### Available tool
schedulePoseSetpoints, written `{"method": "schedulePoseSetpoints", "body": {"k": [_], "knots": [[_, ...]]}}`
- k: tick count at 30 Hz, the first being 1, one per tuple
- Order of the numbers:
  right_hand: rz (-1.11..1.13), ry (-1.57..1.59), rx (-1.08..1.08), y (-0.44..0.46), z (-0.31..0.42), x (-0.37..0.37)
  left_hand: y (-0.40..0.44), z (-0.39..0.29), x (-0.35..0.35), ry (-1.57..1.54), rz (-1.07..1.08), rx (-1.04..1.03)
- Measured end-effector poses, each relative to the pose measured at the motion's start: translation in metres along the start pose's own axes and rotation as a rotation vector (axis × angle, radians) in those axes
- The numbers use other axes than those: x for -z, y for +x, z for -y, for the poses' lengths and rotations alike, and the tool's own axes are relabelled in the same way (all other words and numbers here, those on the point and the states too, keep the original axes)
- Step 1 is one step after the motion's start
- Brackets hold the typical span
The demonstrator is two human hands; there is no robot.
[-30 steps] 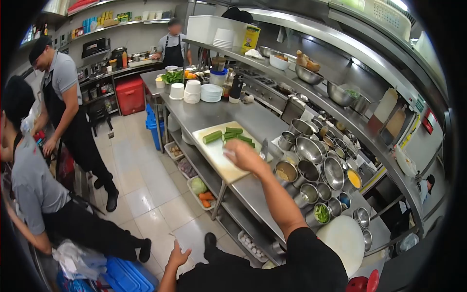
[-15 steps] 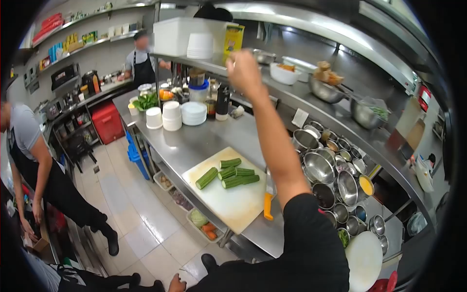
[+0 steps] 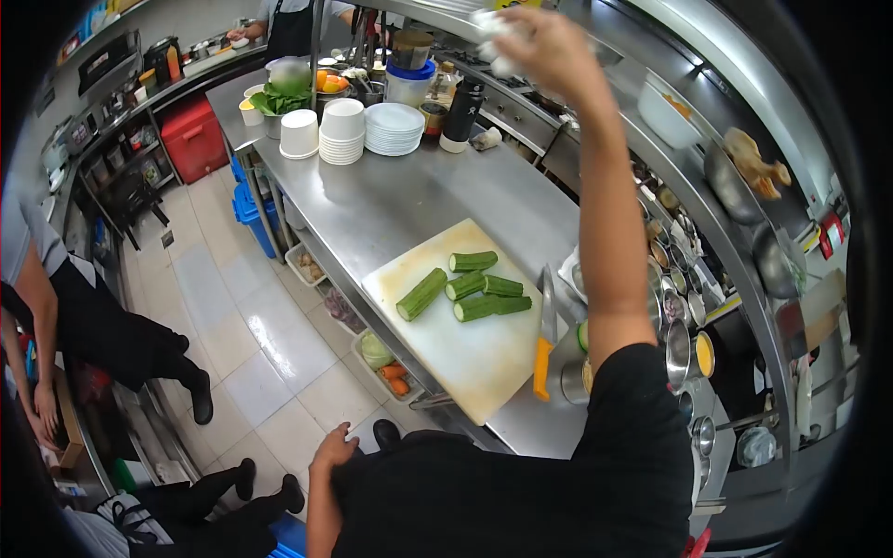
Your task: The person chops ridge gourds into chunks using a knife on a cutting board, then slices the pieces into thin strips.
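Several green ridged vegetable pieces (image 3: 479, 285) lie on the white cutting board (image 3: 437, 358) on the steel counter. To the board's right rests a knife (image 3: 543, 344) with an orange handle. Raised at the upper shelf, my right hand (image 3: 549, 51) is closed on a crumpled white cloth (image 3: 498, 42). My left hand (image 3: 334, 445) hangs low beside my body, over the floor, with its fingers partly curled; whether it holds anything is unclear.
White bowls (image 3: 342, 130), plates (image 3: 394, 128) and a black bottle (image 3: 462, 113) stand at the counter's far end. Metal bowls and pots line the right. Co-workers (image 3: 65, 298) stand at the left and far back. A red cooler (image 3: 193, 139) is beyond.
My right hand has risen from over the board to the upper shelf, where the white cloth now shows. The knife is no longer hidden by my arm. The view has shifted.
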State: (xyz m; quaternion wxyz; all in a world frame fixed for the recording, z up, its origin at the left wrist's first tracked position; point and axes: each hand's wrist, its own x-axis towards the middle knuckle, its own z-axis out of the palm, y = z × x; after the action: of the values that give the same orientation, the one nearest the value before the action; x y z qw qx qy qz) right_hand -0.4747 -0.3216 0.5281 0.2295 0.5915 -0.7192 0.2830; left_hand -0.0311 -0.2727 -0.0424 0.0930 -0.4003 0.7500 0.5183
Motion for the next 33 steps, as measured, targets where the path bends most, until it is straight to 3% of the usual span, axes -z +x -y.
{"method": "schedulePoseSetpoints", "body": {"k": [1, 3, 5, 7, 9, 12, 15, 19, 22, 26, 27, 28, 30, 32, 33], "knots": [[-0.028, -0.073, 0.104, -0.017, 0.009, -0.027, 0.002, 0.002, 0.007, -0.020, -0.007, 0.027], [0.084, 0.129, 0.272, -0.040, -0.010, -0.111, 0.003, 0.007, 0.019, 0.023, -0.022, 0.056], [0.358, 0.177, -0.111, -0.059, -0.029, -0.192, 0.000, 0.014, 0.031, 0.093, -0.094, 0.051], [0.452, 0.130, -0.209, -0.078, -0.090, -0.282, -0.007, 0.030, 0.032, 0.018, -0.166, 0.062], [0.554, 0.184, -0.473, -0.090, -0.110, -0.321, -0.024, 0.043, 0.029, -0.047, -0.257, 0.113], [0.399, -0.044, -0.307, -0.134, -0.210, -0.445, -0.055, 0.072, 0.012, -0.026, -0.223, 0.262], [0.715, -0.219, -0.320, -0.150, -0.197, -0.448, -0.084, 0.099, -0.010, -0.091, -0.172, 0.381], [0.938, -0.222, -0.342, -0.160, -0.158, -0.428, -0.101, 0.121, -0.028, -0.098, -0.185, 0.377], [0.891, -0.243, -0.209, -0.185, -0.118, -0.440, -0.085, 0.134, -0.032, -0.152, -0.177, 0.315], [0.785, -0.139, -0.094, -0.207, -0.007, -0.452, -0.054, 0.115, -0.002, -0.108, -0.203, 0.260], [0.665, -0.155, 0.087, -0.222, 0.018, -0.472, -0.046, 0.116, 0.003, -0.086, -0.233, 0.199], [0.609, -0.211, 0.062, -0.235, 0.056, -0.481, -0.041, 0.112, 0.008, -0.080, -0.233, 0.193], [0.828, 0.074, -0.116, -0.217, 0.124, -0.452, -0.033, 0.104, 0.025, -0.049, -0.260, 0.132], [0.652, 0.089, -0.095, -0.207, 0.137, -0.442, -0.043, 0.100, 0.037, 0.002, -0.284, 0.118], [0.591, 0.091, -0.071, -0.203, 0.119, -0.435, -0.052, 0.106, 0.035, -0.143, -0.354, 0.125]]}}
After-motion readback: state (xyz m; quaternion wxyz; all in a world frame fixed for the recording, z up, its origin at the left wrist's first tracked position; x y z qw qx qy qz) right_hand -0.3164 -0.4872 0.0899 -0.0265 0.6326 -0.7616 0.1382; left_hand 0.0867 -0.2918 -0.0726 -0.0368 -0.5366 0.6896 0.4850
